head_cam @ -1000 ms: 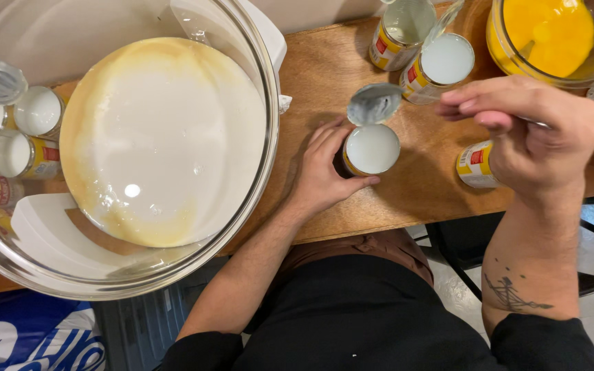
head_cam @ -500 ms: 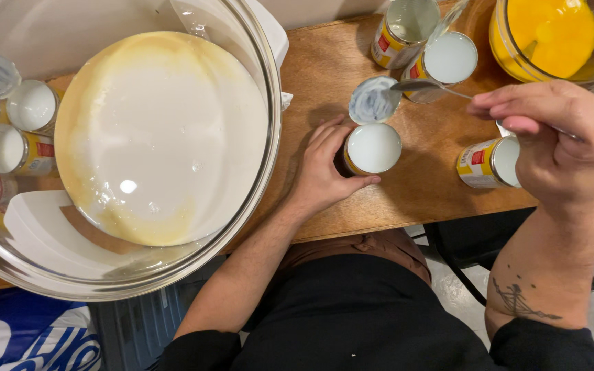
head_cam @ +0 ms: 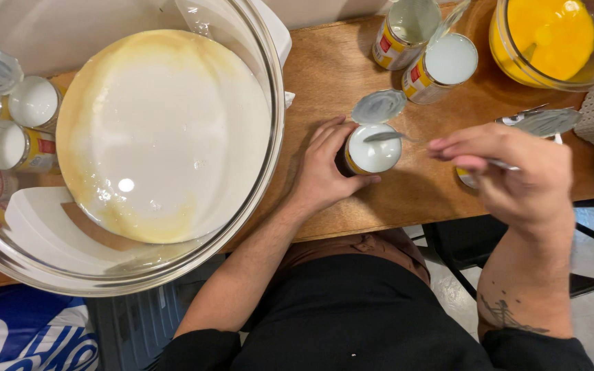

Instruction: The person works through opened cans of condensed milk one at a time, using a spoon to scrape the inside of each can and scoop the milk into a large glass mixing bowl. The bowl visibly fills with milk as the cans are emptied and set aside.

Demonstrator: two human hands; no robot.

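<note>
My left hand [head_cam: 324, 172] wraps around a small open can [head_cam: 374, 151] of white milk that stands on the wooden table [head_cam: 324, 75]; its lid [head_cam: 378, 106] is bent back. My right hand [head_cam: 510, 175] holds a metal spoon [head_cam: 388, 137] by the handle, and the spoon's bowl lies over the can's mouth, at the milk's surface. Left of the can a big glass bowl [head_cam: 256, 75] holds a pool of white liquid with yellowish edges.
Two more open cans [head_cam: 441, 65] [head_cam: 403, 27] stand at the back. A glass bowl of orange-yellow liquid [head_cam: 551, 38] sits at the back right. Another can [head_cam: 469, 177] is half hidden under my right hand. Several cans [head_cam: 22, 124] show through the big bowl's left side.
My right hand has moved left and down toward the held can, bringing the spoon from beside the lid to the can's mouth. The left hand has kept its grip.
</note>
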